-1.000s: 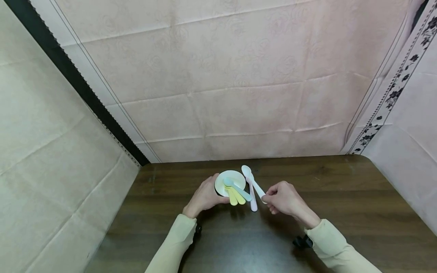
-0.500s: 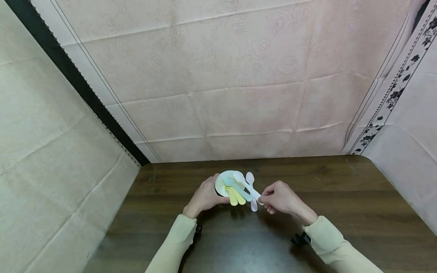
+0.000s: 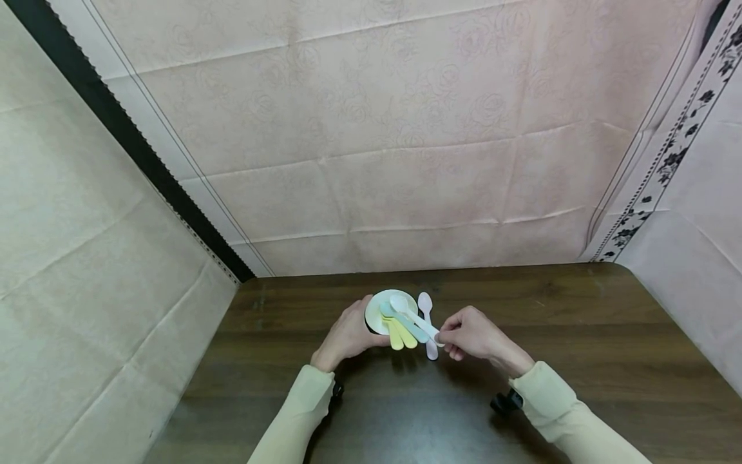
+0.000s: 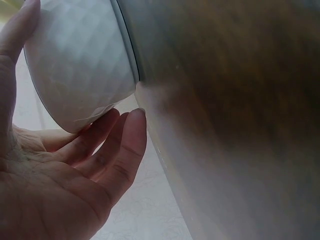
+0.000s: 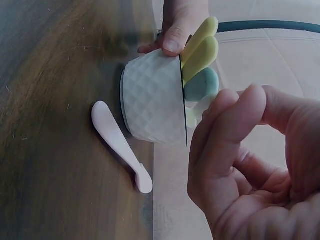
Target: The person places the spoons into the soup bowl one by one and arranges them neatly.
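My left hand [image 3: 346,336] holds a white bowl [image 3: 373,307] by its side, thumb near the front and fingers behind. In the left wrist view the bowl [image 4: 80,60] shows a diamond-patterned wall. Two yellow spoons [image 3: 397,336] and a light blue spoon [image 3: 413,329] lean in it, handles over the near rim. Between thumb and fingertips my right hand [image 3: 478,336] pinches the handle end of a white spoon [image 3: 415,317], whose head is over the bowl's opening. A pale pink spoon [image 5: 117,142] lies on the table just right of the bowl.
The brown wooden table [image 3: 406,412] ends at a back edge close behind the bowl. Pale cloth [image 3: 406,161] hangs behind it and at both sides. Dark wrist devices [image 3: 507,403] sit at the cuffs.
My right hand has moved slightly left, bringing the white spoon's head from beyond the pink spoon to over the bowl. The left hand and bowl have stayed put.
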{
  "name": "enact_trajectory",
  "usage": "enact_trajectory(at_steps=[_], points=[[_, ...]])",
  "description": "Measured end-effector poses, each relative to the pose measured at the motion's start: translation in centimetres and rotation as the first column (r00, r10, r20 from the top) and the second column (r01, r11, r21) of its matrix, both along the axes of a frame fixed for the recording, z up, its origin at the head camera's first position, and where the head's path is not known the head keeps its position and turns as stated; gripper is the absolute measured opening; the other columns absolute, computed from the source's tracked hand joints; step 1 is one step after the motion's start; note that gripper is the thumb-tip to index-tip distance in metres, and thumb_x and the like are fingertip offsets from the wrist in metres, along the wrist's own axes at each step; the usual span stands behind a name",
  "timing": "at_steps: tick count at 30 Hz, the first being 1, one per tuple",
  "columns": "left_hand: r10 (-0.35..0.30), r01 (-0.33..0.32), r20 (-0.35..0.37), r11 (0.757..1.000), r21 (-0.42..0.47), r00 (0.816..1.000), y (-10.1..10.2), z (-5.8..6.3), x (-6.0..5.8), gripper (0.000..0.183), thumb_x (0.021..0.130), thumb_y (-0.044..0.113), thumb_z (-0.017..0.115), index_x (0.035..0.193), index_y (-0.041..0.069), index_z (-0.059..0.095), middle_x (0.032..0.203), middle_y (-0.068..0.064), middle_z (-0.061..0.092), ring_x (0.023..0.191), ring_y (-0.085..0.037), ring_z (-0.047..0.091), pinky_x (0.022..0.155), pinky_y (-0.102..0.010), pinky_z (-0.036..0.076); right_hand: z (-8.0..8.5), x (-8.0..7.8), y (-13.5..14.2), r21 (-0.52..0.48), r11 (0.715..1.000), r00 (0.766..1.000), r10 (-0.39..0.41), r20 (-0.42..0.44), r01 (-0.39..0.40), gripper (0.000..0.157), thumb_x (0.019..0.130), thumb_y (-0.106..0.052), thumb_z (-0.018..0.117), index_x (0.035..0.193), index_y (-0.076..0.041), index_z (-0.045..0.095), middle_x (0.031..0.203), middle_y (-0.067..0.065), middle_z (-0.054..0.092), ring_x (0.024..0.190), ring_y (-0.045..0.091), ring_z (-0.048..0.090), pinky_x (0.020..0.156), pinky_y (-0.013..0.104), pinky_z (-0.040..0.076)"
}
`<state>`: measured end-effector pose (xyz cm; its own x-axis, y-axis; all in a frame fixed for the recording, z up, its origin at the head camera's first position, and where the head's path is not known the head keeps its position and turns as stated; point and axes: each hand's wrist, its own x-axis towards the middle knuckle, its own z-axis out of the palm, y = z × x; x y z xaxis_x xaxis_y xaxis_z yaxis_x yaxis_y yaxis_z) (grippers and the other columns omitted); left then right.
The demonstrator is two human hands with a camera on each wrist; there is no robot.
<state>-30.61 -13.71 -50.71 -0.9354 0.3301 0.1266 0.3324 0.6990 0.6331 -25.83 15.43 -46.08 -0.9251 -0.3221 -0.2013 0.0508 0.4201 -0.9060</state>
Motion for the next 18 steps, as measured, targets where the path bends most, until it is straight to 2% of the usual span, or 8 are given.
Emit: enact_trajectory(at_steps=[7,18], points=[[0.010,-0.010,0.003,1.000,-0.020,1.000,0.1,0.0,0.0,0.090,0.079,0.048,0.096,0.152,0.012,0.056,0.137,-0.006,0.070,0.126,-0.029,0.066,0.103,-0.049,0.056,0.0,-0.7,0.0,-0.014,1.000,1.000,0.005,0.031,-0.005,0.017,0.100,-0.004,0.072,0.098,0.012,0.077,0.070,0.006,0.070,0.058,0.009,0.062,0.055,0.021,0.055],[0.004,-0.004,-0.012,1.000,-0.018,1.000,0.0,-0.1,-0.1,0.084,0.079,0.049,0.096,0.146,0.015,0.058,0.130,-0.004,0.071,0.120,-0.025,0.067,0.099,-0.045,0.056,-0.3,-1.3,-0.2,-0.038,0.999,0.999,-0.006,0.051,0.008,0.017,0.101,-0.004,0.071,0.099,0.012,0.077,0.071,0.003,0.068,0.060,0.009,0.061,0.055,0.019,0.053]])
